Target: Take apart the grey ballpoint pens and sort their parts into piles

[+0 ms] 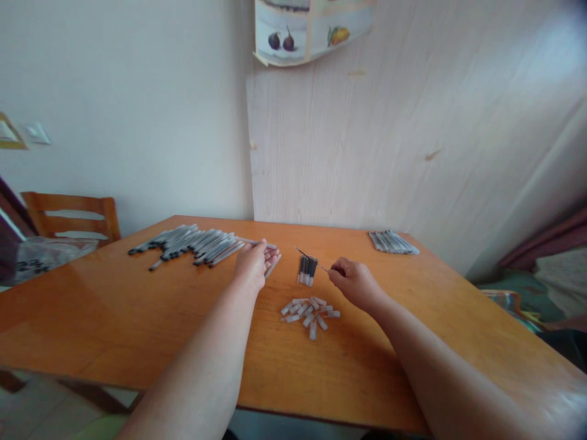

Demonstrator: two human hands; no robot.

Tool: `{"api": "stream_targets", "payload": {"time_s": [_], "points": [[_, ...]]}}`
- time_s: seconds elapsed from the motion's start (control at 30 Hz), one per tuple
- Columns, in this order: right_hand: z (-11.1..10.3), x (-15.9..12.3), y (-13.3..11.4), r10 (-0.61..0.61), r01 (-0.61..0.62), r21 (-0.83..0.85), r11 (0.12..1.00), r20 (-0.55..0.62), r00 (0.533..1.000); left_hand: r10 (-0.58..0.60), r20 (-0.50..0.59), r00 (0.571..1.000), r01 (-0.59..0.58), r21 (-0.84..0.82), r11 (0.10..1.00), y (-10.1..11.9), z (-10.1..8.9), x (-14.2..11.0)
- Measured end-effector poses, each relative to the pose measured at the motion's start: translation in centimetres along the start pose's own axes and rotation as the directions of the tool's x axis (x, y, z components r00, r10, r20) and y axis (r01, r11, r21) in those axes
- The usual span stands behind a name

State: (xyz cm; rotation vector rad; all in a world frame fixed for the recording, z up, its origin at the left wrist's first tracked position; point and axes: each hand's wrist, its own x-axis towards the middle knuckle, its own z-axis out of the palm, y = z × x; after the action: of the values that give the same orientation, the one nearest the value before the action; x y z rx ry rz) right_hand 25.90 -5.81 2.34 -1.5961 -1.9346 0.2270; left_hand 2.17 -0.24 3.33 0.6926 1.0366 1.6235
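My left hand [253, 264] is closed around a slim pale pen barrel [274, 265] slanting down from its fingers. Another pale stick lies across behind those fingers; whether it is held too I cannot tell. My right hand [354, 278] pinches a thin pen refill [313, 259] by one end, its dark tip pointing up and left toward the left hand. Beneath the refill lies a short row of black pieces with clear ends [306, 272]. Closer to me, small whitish cap-like pieces [309, 310] lie in a loose heap.
A wide pile of pale pens with black ends [197, 243] covers the table's back left. At the back right lies a flat bundle of similar pens [393, 242]. A wooden chair [76, 215] and a clear plastic bag [55, 253] are beyond the left edge.
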Motion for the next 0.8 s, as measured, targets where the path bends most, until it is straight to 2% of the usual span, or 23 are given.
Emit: {"api": "stream_targets", "payload": {"time_s": [0.17,0.4,0.57,0.8], "points": [[0.7,0.2,-0.1,0.114,-0.112,-0.165,0.980,0.003,0.993,0.026,0.017,1.000,-0.027,0.059,0.998,-0.4,0.3,-0.2],[1.3,0.0,-1.5,0.257,-0.230,-0.373,0.899,0.023,0.966,0.021,0.061,0.998,-0.027,0.100,0.995,-0.9,0.5,-0.5],[1.6,0.0,-2.1,0.274,-0.227,-0.434,0.872,0.047,0.961,0.015,0.081,0.997,-0.024,0.112,0.993,-0.9,0.7,-0.9],[2.0,-0.1,-2.3,0.229,-0.182,-0.413,0.893,0.068,0.971,0.010,0.107,0.994,-0.026,0.143,0.989,-1.0,1.0,-1.5]]}}
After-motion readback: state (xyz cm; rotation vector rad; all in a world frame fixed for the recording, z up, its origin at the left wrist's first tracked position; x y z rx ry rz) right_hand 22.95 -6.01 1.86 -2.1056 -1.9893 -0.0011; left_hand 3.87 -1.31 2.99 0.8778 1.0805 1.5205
